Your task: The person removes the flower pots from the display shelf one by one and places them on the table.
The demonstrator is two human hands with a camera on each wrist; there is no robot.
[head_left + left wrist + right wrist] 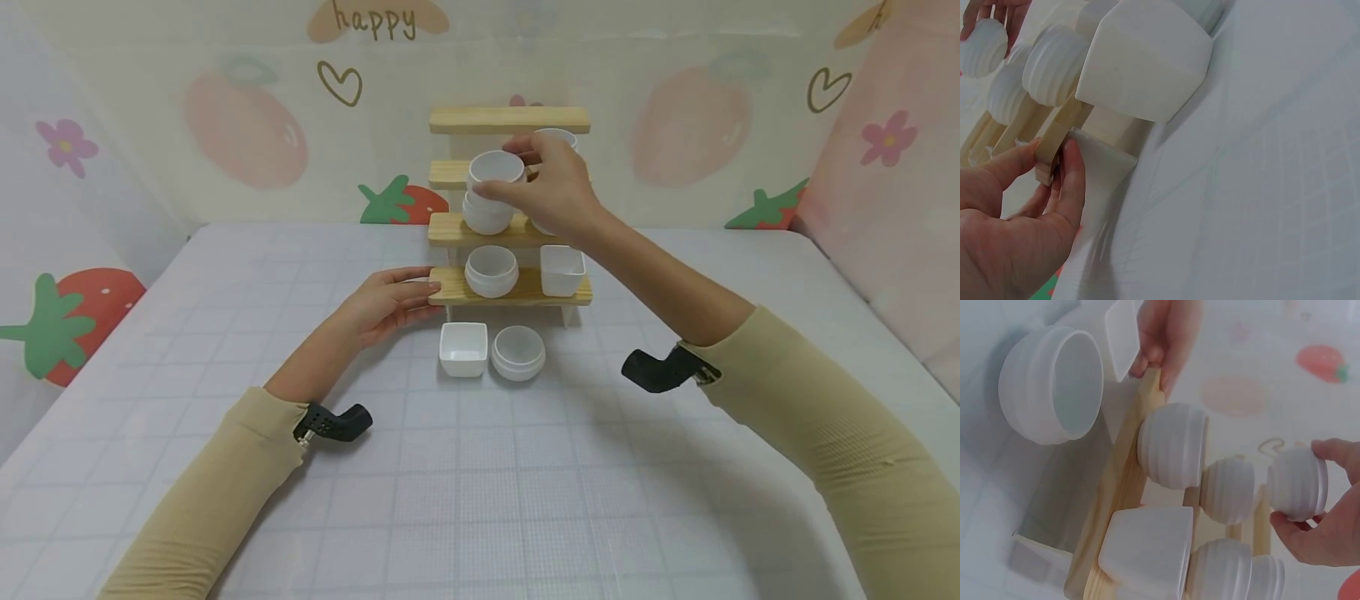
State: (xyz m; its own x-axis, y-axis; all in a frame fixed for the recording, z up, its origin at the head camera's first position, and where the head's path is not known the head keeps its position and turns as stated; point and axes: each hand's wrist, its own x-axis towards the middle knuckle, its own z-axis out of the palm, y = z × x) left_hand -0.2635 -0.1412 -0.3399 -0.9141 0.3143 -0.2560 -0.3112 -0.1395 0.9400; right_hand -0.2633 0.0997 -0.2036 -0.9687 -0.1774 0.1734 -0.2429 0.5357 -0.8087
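The right hand [558, 185] pinches in its fingers [525, 145] a round white cup [497, 167] at nine o'clock, a wooden rack's second-highest board [448, 175] beyond at twelve, while the left hand [381, 305] grips the lowest board [528, 288] by its nine-o'clock end.

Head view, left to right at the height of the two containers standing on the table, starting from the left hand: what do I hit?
Left hand → square white dish → round white bowl → black wrist device → right sleeve
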